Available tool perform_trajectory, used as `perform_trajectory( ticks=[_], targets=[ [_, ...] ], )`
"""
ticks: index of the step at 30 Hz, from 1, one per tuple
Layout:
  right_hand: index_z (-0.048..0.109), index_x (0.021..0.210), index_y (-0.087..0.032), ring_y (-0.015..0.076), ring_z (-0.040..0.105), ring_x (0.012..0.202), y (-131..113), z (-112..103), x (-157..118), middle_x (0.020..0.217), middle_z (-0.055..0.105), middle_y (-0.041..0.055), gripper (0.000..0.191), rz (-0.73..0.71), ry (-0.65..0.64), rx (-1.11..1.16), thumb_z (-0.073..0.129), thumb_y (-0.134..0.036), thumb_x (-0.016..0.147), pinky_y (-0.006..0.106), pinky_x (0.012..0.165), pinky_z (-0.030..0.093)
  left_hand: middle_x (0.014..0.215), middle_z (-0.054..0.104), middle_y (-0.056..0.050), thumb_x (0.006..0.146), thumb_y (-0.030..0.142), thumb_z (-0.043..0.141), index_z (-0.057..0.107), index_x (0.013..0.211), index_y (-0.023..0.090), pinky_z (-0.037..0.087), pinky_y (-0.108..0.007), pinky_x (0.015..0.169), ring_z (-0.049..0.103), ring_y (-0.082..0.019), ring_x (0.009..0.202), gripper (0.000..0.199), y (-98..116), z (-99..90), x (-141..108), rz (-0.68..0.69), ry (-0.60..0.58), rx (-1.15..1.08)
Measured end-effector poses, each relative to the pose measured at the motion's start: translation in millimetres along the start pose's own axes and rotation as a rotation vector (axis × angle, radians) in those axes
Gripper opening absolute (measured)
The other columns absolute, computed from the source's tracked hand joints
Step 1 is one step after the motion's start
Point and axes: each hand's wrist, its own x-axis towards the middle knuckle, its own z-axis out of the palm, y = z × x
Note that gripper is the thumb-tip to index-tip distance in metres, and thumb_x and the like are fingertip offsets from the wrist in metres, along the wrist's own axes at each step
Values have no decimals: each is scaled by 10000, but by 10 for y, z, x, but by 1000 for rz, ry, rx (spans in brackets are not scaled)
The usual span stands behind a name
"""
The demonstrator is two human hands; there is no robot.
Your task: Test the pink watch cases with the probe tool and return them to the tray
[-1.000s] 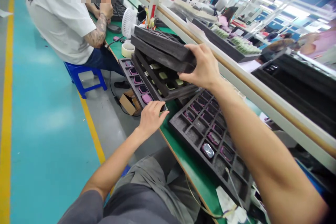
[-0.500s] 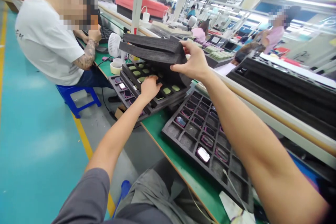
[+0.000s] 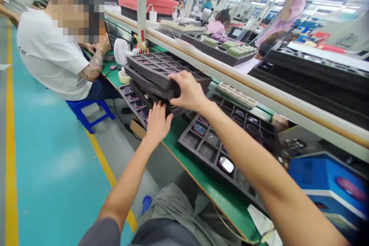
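Pinching the near corner of two stacked black foam compartment trays (image 3: pixel 150 73) in the right grip (image 3: pixel 188 92), laying fingers over the top and thumb underneath, apparently for supporting both layers together. Holding that corner off a lower black foam tray (image 3: pixel 141 93) on the green-surfaced worktop (image 3: pixel 213 186), seemingly for making room along the near edge; being unable to tell about any contact on the far side.

Reaching up to this narrow gap with the left grip (image 3: pixel 158 123), stretching the fingers forward, parting the thumb slightly, and bringing the fingertips to the lower tray's edge. Hiding those tips in shadow beneath the raised corner, and so leaving any content of this grip impossible to tell.

Jutting out below, past the worktop's edge, with a grey-black foam tray (image 3: pixel 132 103) of purple-rimmed, dark-faced rounded pieces (image 3: pixel 139 103), probably for showing its outer row. Nesting a glossy, pale-reflecting rounded piece (image 3: pixel 226 165) singly in a cell of the wide dark foam tray (image 3: pixel 190 153) nearer the body, likely for guarding against scratches. Crowding the stack's far end with a small white round fan (image 3: pixel 120 51) and a cream tape roll (image 3: pixel 123 76).
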Motion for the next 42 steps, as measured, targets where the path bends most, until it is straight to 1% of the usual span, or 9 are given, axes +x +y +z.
perform_trajectory(
  ticks=[5,11,14,18,20,26,31,39,42],
  targets=[
    [447,1506,-175,369,411,1440,-326,312,-434,1494,504,200,744,-48,-48,-19,698,-123,808,561,984,623,1377,690,-194,1027,332,563,640,1326,153,521,-501,1118,652,-300,1318,358,15,75,-855,3,355,-326],
    [606,1360,-126,297,625,1311,-584,-295,-1601,1396,646,197,438,-25,222,-42,640,-142,924,458,1096,580,1143,759,-149,1007,231,583,689,1161,162,572,-438,992,724,-251,1106,199,471,-7,-661,301,457,-388],
    [665,1249,-243,197,738,1052,-656,-667,-2686,1181,749,79,314,316,561,-65,652,-169,944,342,900,646,1120,761,-147,989,202,616,698,1122,167,572,-429,966,725,-256,1087,161,831,108,-552,440,371,-435],
    [623,1233,-230,150,676,818,-696,-924,-3933,1070,655,50,382,1135,1262,-256,728,-302,873,251,595,559,1105,773,-124,994,194,609,718,1090,179,567,-424,968,720,-257,1072,146,1463,359,-532,674,131,-500],
    [559,1251,-229,122,636,769,-691,-920,-4243,1082,590,36,554,1340,1269,-93,806,-345,769,224,551,515,1122,778,-121,995,193,603,733,1083,168,561,-431,962,713,-270,1074,159,1814,440,-487,818,-44,-459],
    [459,970,-254,55,477,589,-757,-687,-4392,839,463,-80,581,1490,1638,612,903,-401,625,146,431,396,1245,749,-124,1004,245,595,710,1232,157,520,-457,989,658,-306,1182,270,2370,443,-336,1144,-551,-258],
    [604,872,-215,43,366,472,-676,-825,-4382,637,394,-104,411,1360,1371,1313,876,-480,715,123,363,320,1053,778,-93,977,212,610,755,1067,222,539,-420,928,699,-280,1033,171,2256,487,-424,1040,-686,-221],
    [767,910,-218,113,624,534,-386,-857,-3938,652,672,-17,235,950,916,1190,833,-432,840,226,482,548,907,782,-44,966,243,656,760,1071,224,572,-285,780,732,-171,810,149,2524,350,-483,898,-728,-735],
    [794,967,-218,115,662,561,-89,-918,-3871,705,728,-3,222,935,941,1015,829,-402,849,240,529,584,1086,784,-70,969,265,670,711,1241,196,583,-254,767,749,-165,897,284,2758,523,-257,911,-725,-695]
  ],
)
